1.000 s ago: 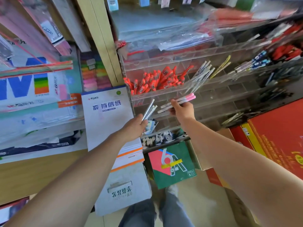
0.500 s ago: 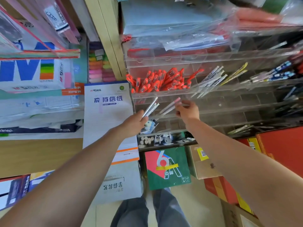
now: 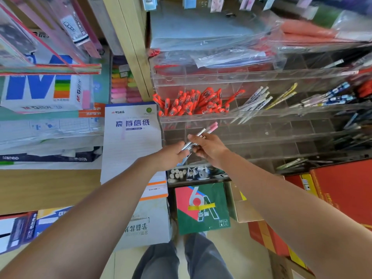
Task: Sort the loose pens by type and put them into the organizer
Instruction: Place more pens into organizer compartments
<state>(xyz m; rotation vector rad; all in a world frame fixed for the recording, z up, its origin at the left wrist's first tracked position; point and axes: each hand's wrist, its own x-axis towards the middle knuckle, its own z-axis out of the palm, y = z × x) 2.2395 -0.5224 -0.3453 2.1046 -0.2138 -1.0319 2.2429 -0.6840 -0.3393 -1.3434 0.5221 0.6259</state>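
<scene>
So here's where we're at with the pen sorting. Both hands are up in front of the clear acrylic organizer (image 3: 267,129), meeting just below its second tier. Our left hand (image 3: 171,156) is curled round a small bunch of silvery pens (image 3: 187,146), basically acting as the holding tray. Our right hand (image 3: 211,151) has thumb and fingers closed on the pink-capped pens (image 3: 211,127), whose caps poke up and to the right, toward the rows of cells. The two bunches cross right where the hands touch, so honestly we can't say for sure which barrel belongs to which grip in there.

Why hold it like this? Our guess is one hand stocks and the other picks. That way the right hand, which is closer to the free cells, can pull out one type at a time while the rest stays put on the left.

The organizer already shows the logic. The red pens (image 3: 191,105) are crammed into the left compartment of the upper tier, the white pens (image 3: 254,104) sit in the next one, and the yellow pens (image 3: 281,96) are beside those. All of them lean tip-down so the caps face out. The tier right behind our hands looks mostly bare, so the pink ones probably get their own cell there.

We'd say the job is partway done, with nothing from this handful dropped in yet. The thing to watch is the pens slipping out of the left hand while the right one pulls its bunch free. The writing pad (image 3: 130,137) to the left is just shelf stock.
</scene>
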